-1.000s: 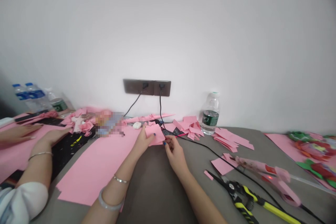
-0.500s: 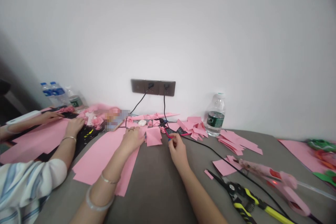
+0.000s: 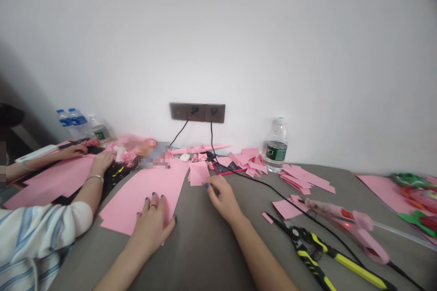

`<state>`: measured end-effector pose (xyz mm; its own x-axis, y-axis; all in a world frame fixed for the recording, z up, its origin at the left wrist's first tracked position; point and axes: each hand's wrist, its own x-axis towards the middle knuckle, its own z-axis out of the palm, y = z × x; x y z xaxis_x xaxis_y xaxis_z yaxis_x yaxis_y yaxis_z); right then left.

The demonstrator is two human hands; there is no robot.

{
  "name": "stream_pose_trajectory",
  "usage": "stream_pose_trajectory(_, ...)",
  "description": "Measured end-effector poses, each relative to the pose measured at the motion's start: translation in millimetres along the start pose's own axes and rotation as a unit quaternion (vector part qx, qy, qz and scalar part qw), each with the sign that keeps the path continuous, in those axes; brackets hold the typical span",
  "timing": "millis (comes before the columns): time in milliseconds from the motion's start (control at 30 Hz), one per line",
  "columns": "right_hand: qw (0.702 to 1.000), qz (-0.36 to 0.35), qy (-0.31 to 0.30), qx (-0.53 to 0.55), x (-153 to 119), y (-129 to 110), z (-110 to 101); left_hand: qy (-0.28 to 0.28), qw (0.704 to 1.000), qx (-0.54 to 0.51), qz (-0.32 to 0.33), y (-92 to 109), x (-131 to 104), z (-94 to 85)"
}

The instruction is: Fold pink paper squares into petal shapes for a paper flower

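My left hand lies spread on a large pink sheet, fingertips pointing away from me. My right hand is bent at the near right corner of a small stack of pink squares; its thumb and index finger are close together there, and whether they grip a square is too small to tell. Beyond the right hand lies a dark phone-like item with a red edge. A white oval object sits behind the large sheet.
Pliers, a pink glue gun and a black cable lie at right. Pink scraps surround a water bottle. At left, another person's hands rest on pink paper. Wall sockets hold two plugs.
My left hand has drawn back toward me and spread flat on the sheet. My right hand has moved left, from the red-edged item to the small squares.
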<state>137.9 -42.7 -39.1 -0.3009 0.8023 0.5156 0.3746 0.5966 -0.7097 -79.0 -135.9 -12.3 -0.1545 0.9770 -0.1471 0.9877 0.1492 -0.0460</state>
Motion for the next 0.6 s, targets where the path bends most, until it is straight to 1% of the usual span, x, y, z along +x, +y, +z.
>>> stream_pose_trajectory(33,0.999,-0.032,-0.03,-0.03,-1,-2,1,0.007,1.0,0.002,0.016,2,1,-0.6)
stream_pose_trajectory(67,0.995,-0.046,-0.059,-0.061,-2,-3,3,0.016,0.999,0.004,0.033,4,1,-1.6)
stream_pose_trajectory(100,0.991,-0.046,-0.087,-0.095,-2,-3,5,0.025,0.999,0.006,0.048,7,2,-2.8)
stream_pose_trajectory(167,0.978,-0.025,-0.131,-0.16,-3,-2,10,0.036,0.997,0.007,0.068,11,3,-6.7)
stream_pose_trajectory(233,0.965,-0.007,-0.162,-0.207,-3,1,15,0.022,0.997,0.0,0.074,14,3,-12.8)
stream_pose_trajectory(333,0.952,0.007,-0.182,-0.246,-1,3,19,-0.021,0.998,-0.02,0.058,14,2,-24.1)
stream_pose_trajectory(433,0.947,0.02,-0.186,-0.262,-1,2,19,-0.051,0.998,-0.018,0.018,7,0,-33.5)
stream_pose_trajectory(500,0.947,0.024,-0.185,-0.263,0,1,19,-0.05,0.999,-0.013,-0.003,-1,-3,-38.2)
stream_pose_trajectory(600,0.947,0.027,-0.187,-0.261,-1,1,18,-0.015,1.0,-0.018,-0.006,-14,-7,-45.9)
